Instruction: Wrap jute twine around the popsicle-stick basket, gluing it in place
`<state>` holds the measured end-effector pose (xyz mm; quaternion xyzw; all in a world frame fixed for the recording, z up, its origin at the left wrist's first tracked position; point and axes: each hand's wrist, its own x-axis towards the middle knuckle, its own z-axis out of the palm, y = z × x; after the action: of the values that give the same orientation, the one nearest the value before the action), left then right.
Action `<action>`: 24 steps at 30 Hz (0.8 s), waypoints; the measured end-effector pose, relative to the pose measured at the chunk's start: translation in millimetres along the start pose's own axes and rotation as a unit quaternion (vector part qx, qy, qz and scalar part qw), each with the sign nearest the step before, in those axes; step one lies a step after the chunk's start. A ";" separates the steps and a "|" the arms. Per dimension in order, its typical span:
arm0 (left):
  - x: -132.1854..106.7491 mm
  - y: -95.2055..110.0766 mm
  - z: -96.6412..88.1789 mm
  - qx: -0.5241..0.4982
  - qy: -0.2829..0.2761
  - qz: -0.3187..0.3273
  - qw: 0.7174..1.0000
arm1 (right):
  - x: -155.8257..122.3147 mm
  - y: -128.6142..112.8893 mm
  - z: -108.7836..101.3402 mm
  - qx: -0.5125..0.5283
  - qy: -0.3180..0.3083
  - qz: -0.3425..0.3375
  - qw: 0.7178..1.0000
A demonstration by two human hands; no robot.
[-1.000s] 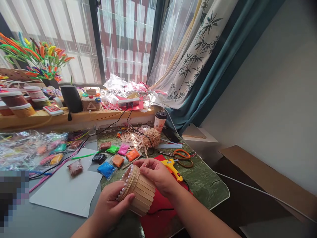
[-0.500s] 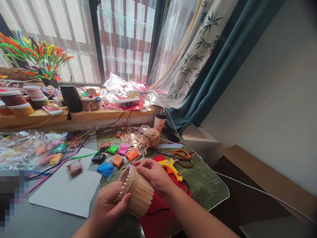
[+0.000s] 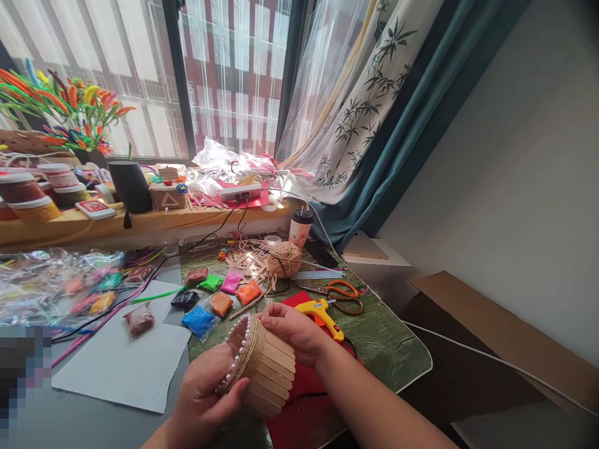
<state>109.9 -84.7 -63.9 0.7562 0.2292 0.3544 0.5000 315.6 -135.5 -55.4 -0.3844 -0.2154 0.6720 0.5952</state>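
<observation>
A round holder [image 3: 269, 368] made of wooden craft sticks is tilted, its open end facing up and left. White beads line its rim, and several turns of jute twine [image 3: 255, 343] wrap just below them. My left hand [image 3: 206, 386] grips the holder from the left, thumb on the outside and fingers partly hidden behind the rim. At the top of the twine band, my right hand [image 3: 290, 330] is pinched on the twine, a short strand of it rising above the fingers. Beyond lies the twine ball [image 3: 284, 259].
A yellow glue gun [image 3: 322, 315] lies on red sheet material [image 3: 299, 430] right of the holder, near orange-handled scissors [image 3: 346, 296]. Coloured clay packets [image 3: 201, 320], a white sheet [image 3: 116, 368] and a lidded paper cup [image 3: 300, 229] are also on the table.
The holder has turned slightly and shifted a little right in the view. My right hand stays at the twine band, and my left hand keeps its grip.
</observation>
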 end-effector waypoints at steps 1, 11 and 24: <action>0.7 0.2 0.2 0.011 -0.023 0.036 0.999 | -0.4 -1.0 -2.2 -0.002 -0.012 0.010 1.000; 5.6 -0.9 -1.1 0.002 -0.115 0.046 0.992 | 2.5 -1.6 -5.4 -0.046 0.019 -0.015 0.999; 10.3 -9.3 4.3 -0.176 -0.053 -0.212 0.960 | -2.6 0.7 7.5 -0.105 0.087 -0.046 0.990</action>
<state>119.8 -76.4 -70.4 0.6083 0.2915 0.2347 0.7000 309.3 -136.8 -50.7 -0.4915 -0.2497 0.5812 0.5986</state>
